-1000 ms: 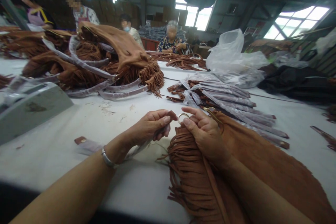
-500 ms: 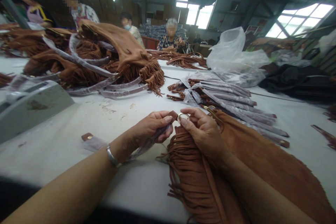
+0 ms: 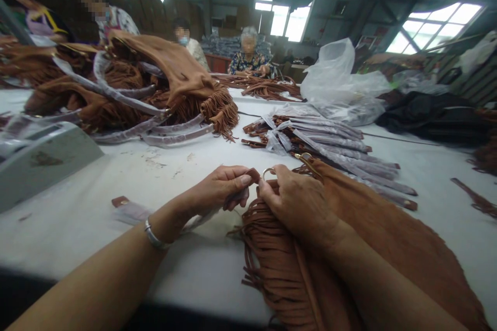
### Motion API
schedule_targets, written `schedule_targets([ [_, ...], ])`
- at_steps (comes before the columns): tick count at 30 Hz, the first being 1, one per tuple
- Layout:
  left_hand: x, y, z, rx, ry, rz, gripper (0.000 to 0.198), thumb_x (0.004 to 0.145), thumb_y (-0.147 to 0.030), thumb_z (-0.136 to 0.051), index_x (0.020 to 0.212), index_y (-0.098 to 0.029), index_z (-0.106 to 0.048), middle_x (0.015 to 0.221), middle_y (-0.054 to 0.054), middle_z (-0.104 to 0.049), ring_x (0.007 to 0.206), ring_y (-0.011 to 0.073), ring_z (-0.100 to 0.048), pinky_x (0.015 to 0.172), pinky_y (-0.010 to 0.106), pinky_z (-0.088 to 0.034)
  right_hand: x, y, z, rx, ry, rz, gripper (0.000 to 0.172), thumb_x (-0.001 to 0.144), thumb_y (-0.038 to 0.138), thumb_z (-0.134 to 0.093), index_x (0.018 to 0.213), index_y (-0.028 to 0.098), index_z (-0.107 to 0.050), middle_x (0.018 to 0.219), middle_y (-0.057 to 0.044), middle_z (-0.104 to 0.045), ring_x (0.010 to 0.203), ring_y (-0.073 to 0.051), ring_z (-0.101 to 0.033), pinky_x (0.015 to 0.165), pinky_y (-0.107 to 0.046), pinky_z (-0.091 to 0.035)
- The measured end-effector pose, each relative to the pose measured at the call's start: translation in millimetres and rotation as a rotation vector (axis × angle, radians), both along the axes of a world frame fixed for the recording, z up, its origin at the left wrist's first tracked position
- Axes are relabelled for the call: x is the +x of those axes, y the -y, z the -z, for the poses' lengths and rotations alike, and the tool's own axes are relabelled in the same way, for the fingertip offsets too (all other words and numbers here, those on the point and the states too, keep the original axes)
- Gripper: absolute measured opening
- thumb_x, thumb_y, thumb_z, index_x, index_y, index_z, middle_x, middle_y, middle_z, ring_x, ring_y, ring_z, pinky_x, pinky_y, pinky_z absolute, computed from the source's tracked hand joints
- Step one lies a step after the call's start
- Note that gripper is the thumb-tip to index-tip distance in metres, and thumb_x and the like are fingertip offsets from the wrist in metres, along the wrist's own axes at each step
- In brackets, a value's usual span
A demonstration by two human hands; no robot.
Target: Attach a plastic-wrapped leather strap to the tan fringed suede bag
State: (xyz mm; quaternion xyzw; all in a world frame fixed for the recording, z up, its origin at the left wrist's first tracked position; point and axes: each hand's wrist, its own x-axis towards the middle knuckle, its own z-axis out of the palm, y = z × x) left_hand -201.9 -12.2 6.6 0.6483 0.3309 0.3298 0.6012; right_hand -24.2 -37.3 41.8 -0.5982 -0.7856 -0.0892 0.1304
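A brown suede fringed bag (image 3: 380, 248) lies on the white table (image 3: 116, 176) under my right forearm. My right hand (image 3: 298, 201) rests on the fringe and pinches a gold metal ring (image 3: 267, 171) at the bag's top corner. My left hand (image 3: 221, 189) is closed on the brown end of a plastic-wrapped strap (image 3: 248, 176), held right against the ring. The strap's other end (image 3: 126, 208) trails on the table beside my left wrist, which wears a silver bracelet.
A bundle of wrapped straps (image 3: 322, 139) lies just beyond my hands. A heap of fringed bags (image 3: 128, 83) fills the far left, a grey machine (image 3: 42, 158) stands at the left, clear plastic bags (image 3: 341, 85) at the back right. Three people sit at the far side.
My hands have drawn a little closer together, with the strap end now touching the ring. My right hand has lowered onto the fringe. The view has shifted slightly.
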Motion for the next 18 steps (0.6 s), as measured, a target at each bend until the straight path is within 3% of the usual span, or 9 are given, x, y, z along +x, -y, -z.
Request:
schedule_targets([
  [7, 4.7, -1.3, 4.9, 0.014, -0.067, 0.015, 0.034, 0.086, -0.046, -0.042, 0.095, -0.014, -0.052, 0.060, -0.002, -0.051, 0.040, 0.0038, -0.036, 0.038, 0.015, -0.027, -3.8, 1.9, -0.6, -0.086, 0.106, 0.004, 0.024, 0.087, 0.033, -0.037, 0.091, 0.014, -0.051, 0.076, -0.010, -0.064, 0.069, -0.023, -0.063, 0.056, -0.029, -0.036],
  [10, 4.8, 0.1, 2.5, 0.214, -0.195, -0.036, 0.031, 0.088, -0.041, -0.040, 0.096, -0.015, -0.054, 0.063, -0.002, -0.048, 0.047, 0.0052, -0.038, 0.044, 0.016, -0.031, -4.6, 2.1, 0.4, -0.062, 0.099, -0.012, 0.022, 0.087, 0.030, -0.035, 0.090, 0.014, -0.050, 0.076, -0.010, -0.063, 0.069, -0.023, -0.062, 0.057, -0.029, -0.037],
  [14, 5.1, 1.7, 1.6, 0.517, -0.386, -0.011, 0.027, 0.090, -0.034, -0.036, 0.093, -0.016, -0.056, 0.069, -0.001, -0.047, 0.063, 0.0085, -0.045, 0.063, 0.020, -0.039, -4.4, 1.5, 1.4, -0.021, 0.088, -0.013, 0.019, 0.086, 0.027, -0.036, 0.089, 0.014, -0.049, 0.075, -0.009, -0.063, 0.068, -0.022, -0.062, 0.056, -0.028, -0.037],
  [16, 5.4, 1.6, 2.6, 0.562, -0.407, -0.007, 0.027, 0.090, -0.033, -0.037, 0.091, -0.016, -0.057, 0.070, -0.001, -0.048, 0.066, 0.0094, -0.046, 0.066, 0.021, -0.039, -4.5, 1.1, 2.1, -0.011, 0.098, -0.011, 0.018, 0.085, 0.027, -0.037, 0.089, 0.014, -0.049, 0.075, -0.009, -0.063, 0.068, -0.022, -0.062, 0.055, -0.027, -0.036],
  [18, 4.9, 1.2, 2.9, 0.488, -0.352, -0.021, 0.025, 0.089, -0.034, -0.040, 0.088, -0.015, -0.057, 0.068, -0.001, -0.049, 0.062, 0.0086, -0.045, 0.061, 0.020, -0.038, -4.7, 0.6, 3.1, 0.004, 0.101, -0.013, 0.018, 0.085, 0.026, -0.037, 0.090, 0.014, -0.049, 0.075, -0.009, -0.063, 0.068, -0.022, -0.062, 0.055, -0.027, -0.036],
])
